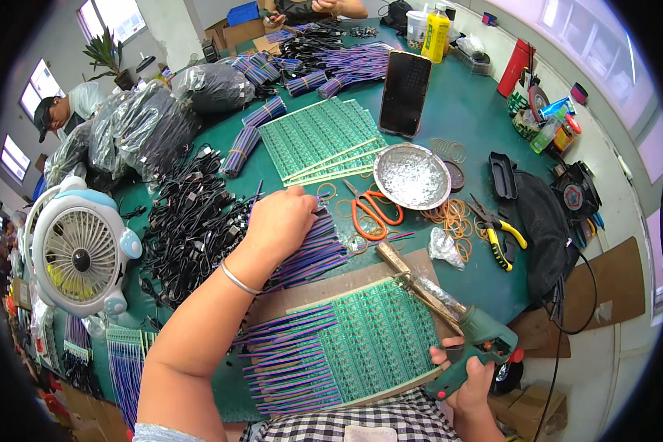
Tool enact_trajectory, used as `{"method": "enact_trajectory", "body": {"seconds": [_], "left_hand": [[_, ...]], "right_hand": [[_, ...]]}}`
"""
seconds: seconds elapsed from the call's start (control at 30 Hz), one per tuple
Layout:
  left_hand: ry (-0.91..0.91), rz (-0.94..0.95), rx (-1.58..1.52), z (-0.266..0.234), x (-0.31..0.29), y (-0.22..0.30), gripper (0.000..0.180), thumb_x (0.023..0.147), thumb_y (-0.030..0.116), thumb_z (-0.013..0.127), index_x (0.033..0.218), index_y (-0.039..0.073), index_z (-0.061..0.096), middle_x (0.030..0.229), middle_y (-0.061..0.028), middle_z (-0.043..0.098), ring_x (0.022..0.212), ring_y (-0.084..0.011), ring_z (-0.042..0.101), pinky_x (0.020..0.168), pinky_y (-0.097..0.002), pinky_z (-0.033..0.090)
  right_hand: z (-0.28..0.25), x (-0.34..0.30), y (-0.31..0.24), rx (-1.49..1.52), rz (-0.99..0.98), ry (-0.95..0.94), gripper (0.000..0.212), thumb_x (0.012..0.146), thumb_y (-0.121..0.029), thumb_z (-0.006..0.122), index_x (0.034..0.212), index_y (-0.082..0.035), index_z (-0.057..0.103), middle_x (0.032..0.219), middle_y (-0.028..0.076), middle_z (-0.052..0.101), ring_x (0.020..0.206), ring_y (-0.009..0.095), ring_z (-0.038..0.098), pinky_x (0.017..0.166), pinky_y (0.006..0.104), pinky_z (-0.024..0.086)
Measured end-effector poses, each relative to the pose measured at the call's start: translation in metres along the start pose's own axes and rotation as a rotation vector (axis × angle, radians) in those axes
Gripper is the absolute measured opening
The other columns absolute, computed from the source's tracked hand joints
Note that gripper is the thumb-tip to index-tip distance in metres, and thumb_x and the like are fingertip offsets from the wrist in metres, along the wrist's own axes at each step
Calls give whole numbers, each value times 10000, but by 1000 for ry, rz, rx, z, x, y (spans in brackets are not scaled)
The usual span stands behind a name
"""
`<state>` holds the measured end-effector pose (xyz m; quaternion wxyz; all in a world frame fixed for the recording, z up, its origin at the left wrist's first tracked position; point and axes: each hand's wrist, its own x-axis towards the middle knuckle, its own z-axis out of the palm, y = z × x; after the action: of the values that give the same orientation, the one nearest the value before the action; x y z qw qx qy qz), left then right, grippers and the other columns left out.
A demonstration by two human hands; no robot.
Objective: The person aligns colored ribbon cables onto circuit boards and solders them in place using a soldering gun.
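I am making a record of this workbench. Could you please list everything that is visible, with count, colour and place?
circuit panel: one, green, on the brown board before the person
loose wires: one pile, purple and blue, under the left hand
spare panels: a stack, green, table centre
cables: one heap, black, left of centre
scissors: one pair, orange handles, beside the metal dish
metal dish: one, silver, centre right
phone: one, black, propped upright behind the panels
pliers: one pair, yellow and black handles, right
rubber bands: many, tan, beside the pliers
fan: one, white and blue, far left
left hand: pressing on the loose wires
right hand: gripping a green soldering gun
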<state>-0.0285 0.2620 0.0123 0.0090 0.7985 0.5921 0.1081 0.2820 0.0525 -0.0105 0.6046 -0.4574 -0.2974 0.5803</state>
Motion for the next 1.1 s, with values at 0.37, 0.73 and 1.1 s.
{"method": "enact_trajectory", "body": {"seconds": [0.37,0.73,1.1], "left_hand": [[97,-94,-499,-15,-13,-15,115,836,117,656,916,36,643,810,-69,615,730,-178,589,654,-309,474],[114,-352,-1372,-44,-40,-6,231,1014,163,460,1207,48,513,795,10,533,659,-58,494,602,-181,402],[-779,-222,-1507,-34,-102,68,263,1031,166,420,1216,5,514,864,-26,614,803,-101,598,723,-251,492]], "right_hand": [[1,0,1,5,3,-6,559,891,-315,604,1287,20,395,1075,209,589,817,288,664,861,500,547],[-1,3,5,44,-35,23,575,879,-295,606,1273,66,394,1080,246,590,830,326,668,833,518,553],[-2,-3,0,58,-11,16,573,901,-321,595,1312,25,397,1119,233,582,818,304,673,839,473,572]]}}
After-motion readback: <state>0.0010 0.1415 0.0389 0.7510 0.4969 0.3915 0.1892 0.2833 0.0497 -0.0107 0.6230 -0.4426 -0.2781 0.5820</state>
